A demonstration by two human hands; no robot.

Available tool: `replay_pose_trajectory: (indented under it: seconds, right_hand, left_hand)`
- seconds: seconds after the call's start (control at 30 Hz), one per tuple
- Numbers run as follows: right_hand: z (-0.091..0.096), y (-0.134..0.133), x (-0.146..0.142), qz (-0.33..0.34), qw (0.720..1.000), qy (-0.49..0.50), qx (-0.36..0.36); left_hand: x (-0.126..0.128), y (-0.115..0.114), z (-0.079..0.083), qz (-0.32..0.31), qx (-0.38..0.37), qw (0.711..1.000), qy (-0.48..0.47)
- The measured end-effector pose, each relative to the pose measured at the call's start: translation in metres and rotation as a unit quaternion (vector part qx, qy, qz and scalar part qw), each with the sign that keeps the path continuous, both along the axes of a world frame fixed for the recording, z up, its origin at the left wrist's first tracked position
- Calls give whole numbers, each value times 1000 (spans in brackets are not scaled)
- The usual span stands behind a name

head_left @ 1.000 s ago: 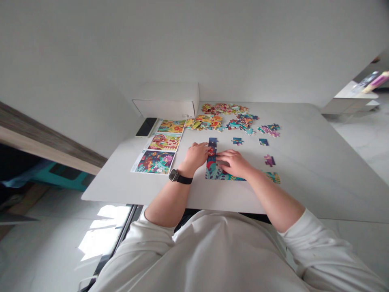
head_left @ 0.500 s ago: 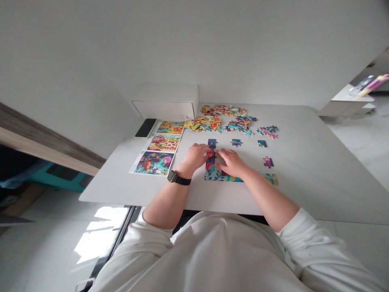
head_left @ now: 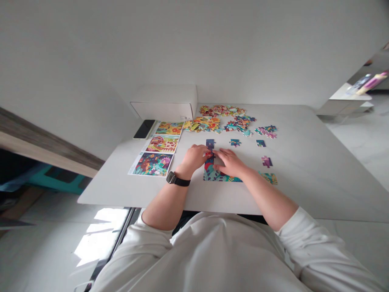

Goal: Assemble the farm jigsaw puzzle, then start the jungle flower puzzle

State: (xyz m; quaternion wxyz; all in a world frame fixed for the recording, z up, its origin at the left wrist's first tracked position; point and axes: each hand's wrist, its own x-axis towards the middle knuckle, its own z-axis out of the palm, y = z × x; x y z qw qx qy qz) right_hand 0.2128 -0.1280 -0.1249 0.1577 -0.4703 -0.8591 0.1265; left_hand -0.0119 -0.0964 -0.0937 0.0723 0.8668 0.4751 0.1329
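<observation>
A partly joined jigsaw puzzle (head_left: 209, 174) lies flat near the table's front edge, with a left column and a bottom row of dark, leafy pieces. My left hand (head_left: 196, 157) has its fingertips closed on a puzzle piece (head_left: 208, 153) with red on it, in that column. From the other side my right hand (head_left: 230, 163) touches the column with its fingertips; its thumb is spread apart from the fingers. That hand hides part of the bottom row. Above the fingers, a dark blue piece (head_left: 210, 143) tops the column.
Loose pieces lie to the right: a blue one (head_left: 235, 142), a dark teal one (head_left: 260, 143) and a pink one (head_left: 266, 161). Piece heaps (head_left: 206, 123) spread behind. Picture sheets (head_left: 153, 164), a phone (head_left: 144, 129) and a white box (head_left: 162, 110) are at left.
The view has shifted slightly. Both hands stay at the left column, with almost no movement of the fingers or pieces.
</observation>
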Motion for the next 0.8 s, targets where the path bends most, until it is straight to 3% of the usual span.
replay_pose_trajectory:
  seconds: [0.47, 0.8]
  right_hand:
    - [-1, 0, 3, 9, 1000, 22, -4]
    - [-5, -1, 1, 10, 1000, 18, -8]
  left_hand:
    - [1, -7, -3, 18, -15, 1000, 8]
    - [1, -5, -6, -19, -26, 999, -24]
